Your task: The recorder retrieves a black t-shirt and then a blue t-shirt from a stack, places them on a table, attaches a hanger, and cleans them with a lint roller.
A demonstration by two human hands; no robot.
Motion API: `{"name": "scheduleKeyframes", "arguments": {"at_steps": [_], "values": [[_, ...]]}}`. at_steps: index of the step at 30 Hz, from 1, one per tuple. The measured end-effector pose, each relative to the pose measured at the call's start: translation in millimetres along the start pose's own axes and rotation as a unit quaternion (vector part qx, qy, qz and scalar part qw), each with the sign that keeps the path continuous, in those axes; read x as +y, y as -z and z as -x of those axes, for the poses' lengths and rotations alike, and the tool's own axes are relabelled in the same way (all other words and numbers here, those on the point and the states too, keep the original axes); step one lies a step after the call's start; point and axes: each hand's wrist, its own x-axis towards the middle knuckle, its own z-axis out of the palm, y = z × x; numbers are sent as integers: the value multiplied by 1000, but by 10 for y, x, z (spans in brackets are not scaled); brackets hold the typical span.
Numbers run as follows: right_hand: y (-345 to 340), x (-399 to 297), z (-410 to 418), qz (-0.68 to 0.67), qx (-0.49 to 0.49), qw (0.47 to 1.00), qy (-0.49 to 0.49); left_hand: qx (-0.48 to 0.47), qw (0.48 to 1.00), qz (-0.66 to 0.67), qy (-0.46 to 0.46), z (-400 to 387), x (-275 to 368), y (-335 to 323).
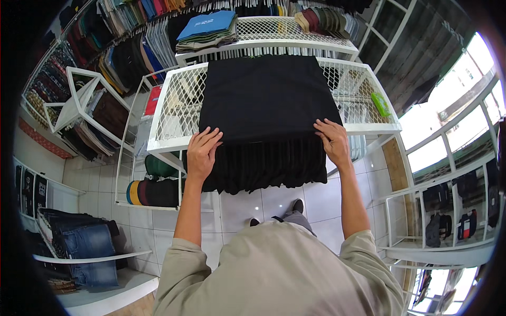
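A black cloth garment [269, 98] lies spread flat across the white wire-mesh display table [180, 104], its near edge at the table's front. On its near left corner rests my left hand [203, 154], fingers pointing inward over the cloth. My right hand [334, 142] touches the near right corner, fingertips on top and thumb close to the edge. Whether either hand pinches the fabric is hard to see. Directly below the front edge hangs a dense row of black garments [269, 166].
A stack of folded shirts [207, 29] with a blue one on top and a row of caps [324, 23] sit on the rack behind. A green packet [380, 104] lies at the table's right. Rolled fabric [154, 192] is low on the left. Jeans [89, 249] hang nearby.
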Motion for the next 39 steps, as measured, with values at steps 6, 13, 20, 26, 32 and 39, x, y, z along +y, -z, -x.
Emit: {"name": "scheduleKeyframes", "arguments": {"at_steps": [6, 13, 20, 26, 32, 39], "values": [[285, -281, 221, 22, -24, 999, -21, -42, 999, 9, 16, 93, 332, 373], [634, -602, 689, -45, -129, 985, -102, -165, 984, 23, 67, 475, 786, 883], [410, -301, 313, 85, 87, 983, -135, -83, 986, 120, 82, -89, 840, 438], [189, -69, 117, -9, 77, 966, -248, -33, 993, -37, 107, -396, 517, -213], [44, -150, 8, 101, 165, 955, -223, 54, 996, -45, 62, -385, 443, -373], [-425, -350, -398, 69, 4, 995, -71, -53, 985, -67, 150, -687, 457, -487]]}}
